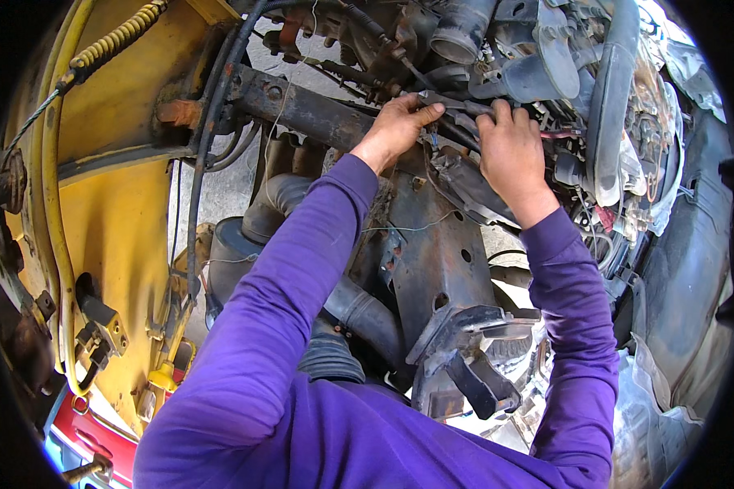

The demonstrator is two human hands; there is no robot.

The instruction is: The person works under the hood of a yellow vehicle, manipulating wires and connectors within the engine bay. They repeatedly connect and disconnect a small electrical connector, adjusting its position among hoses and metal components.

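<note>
Both arms, in purple sleeves, reach forward over the vehicle frame. My right hand is closed around what looks like pliers. Their red handle end sticks out to its right, and a grey metal part points left toward my other hand. My left hand has its fingers curled and its thumb laid along the top, close to the tip of that metal part. What it pinches is hidden by the fingers. Below and between the hands run dark cables and a thin wire.
A dark steel beam crosses to the left. Yellow body panels with a coiled yellow hose stand farther left. Grey pipes and packed engine parts fill the right. A metal bracket and ribbed hose lie near my body.
</note>
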